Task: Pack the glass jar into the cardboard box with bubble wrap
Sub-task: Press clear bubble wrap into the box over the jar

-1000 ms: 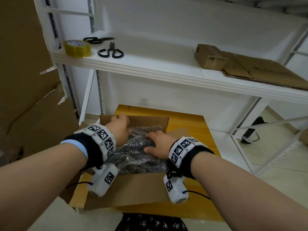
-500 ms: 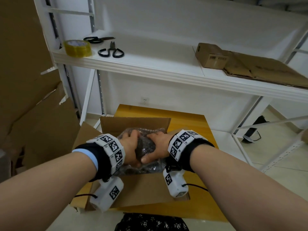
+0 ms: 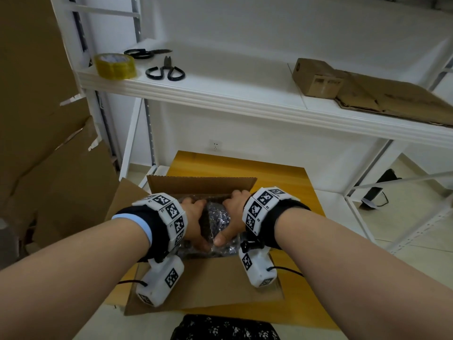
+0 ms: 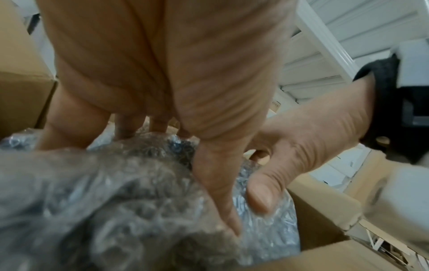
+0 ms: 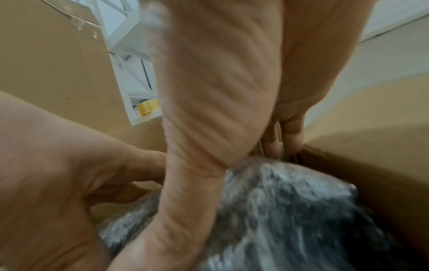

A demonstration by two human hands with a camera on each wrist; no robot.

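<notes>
Both hands were down inside the open cardboard box (image 3: 201, 184), which sat on a yellow board (image 3: 282, 175). The left hand (image 3: 195, 218) and the right hand (image 3: 232, 212) each curled around a dark bundle of bubble wrap (image 3: 218, 217), thumbs nearly meeting at its six o'clock side. I couldn't make out the glass jar through the wrap. At eleven o'clock, tape (image 3: 115, 66) and scissors (image 3: 166, 71) lay on a white shelf (image 3: 220, 89).

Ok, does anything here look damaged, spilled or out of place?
Nothing stands out. The left hand and right hand grip a clear bubble wrap bundle inside the open brown cardboard box; whether the jar is inside cannot be seen.
</notes>
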